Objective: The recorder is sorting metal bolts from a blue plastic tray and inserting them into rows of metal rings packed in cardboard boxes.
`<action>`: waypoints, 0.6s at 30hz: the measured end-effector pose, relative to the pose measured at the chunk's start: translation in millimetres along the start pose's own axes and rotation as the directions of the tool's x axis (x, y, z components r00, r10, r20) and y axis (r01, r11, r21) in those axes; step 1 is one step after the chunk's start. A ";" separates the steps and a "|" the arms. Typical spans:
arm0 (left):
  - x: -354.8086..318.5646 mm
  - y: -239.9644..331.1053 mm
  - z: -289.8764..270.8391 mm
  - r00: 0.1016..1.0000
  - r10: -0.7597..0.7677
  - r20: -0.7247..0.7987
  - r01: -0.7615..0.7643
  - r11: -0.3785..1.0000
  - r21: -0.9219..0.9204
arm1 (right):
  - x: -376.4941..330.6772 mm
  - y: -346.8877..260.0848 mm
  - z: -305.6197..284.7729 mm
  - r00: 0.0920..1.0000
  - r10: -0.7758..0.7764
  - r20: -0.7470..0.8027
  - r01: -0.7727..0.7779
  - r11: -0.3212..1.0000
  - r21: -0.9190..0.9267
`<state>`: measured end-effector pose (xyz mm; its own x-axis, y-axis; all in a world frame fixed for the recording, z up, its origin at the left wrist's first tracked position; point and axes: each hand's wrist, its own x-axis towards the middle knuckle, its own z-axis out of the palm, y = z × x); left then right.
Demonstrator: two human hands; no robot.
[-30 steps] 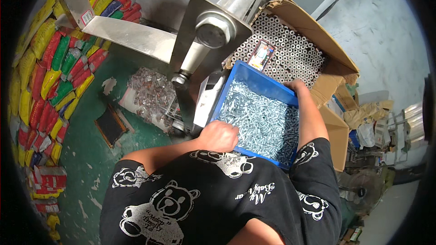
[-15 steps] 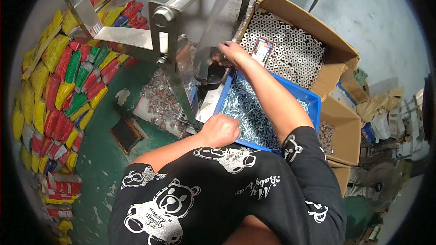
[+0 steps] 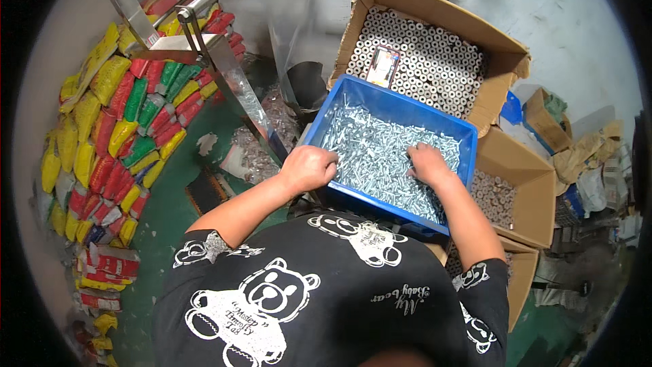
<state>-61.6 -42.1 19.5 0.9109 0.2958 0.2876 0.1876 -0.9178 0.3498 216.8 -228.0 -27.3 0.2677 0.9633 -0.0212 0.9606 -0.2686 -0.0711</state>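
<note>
A blue plastic bin (image 3: 406, 112) holds a thick layer of small silvery screws (image 3: 380, 153). My right hand (image 3: 430, 165) is over the right half of the bin, its fingertips down at the screws and its thumb apart from the fingers; nothing shows between them. At the bin's near-left corner is my left hand (image 3: 309, 168), fingers curled in. What those fingers hold, if anything, is hidden beneath them.
Behind the bin, a cardboard box (image 3: 506, 98) holds many white ring-ended rolls, with a small printed card (image 3: 384, 66) on top. Another carton (image 3: 533, 197) stands at right. A metal frame (image 3: 238, 88) and stacked colourful bags (image 3: 112, 143) are at left.
My right hand has come back from the dark opening beyond the bin to the screws inside it. My left hand stays by the near-left corner. The view has shifted.
</note>
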 end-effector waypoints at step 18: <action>-3.0 1.2 0.4 0.999 0.023 -0.035 -0.023 1.000 0.002 | 30.4 34.5 4.1 0.977 -0.028 -0.212 0.101 0.936 0.339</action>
<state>-64.0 -44.2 18.7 0.9016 0.2835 0.3268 0.1673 -0.9251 0.3409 257.8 -208.0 -34.6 0.2499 0.9490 0.1925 0.9006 -0.1548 -0.4062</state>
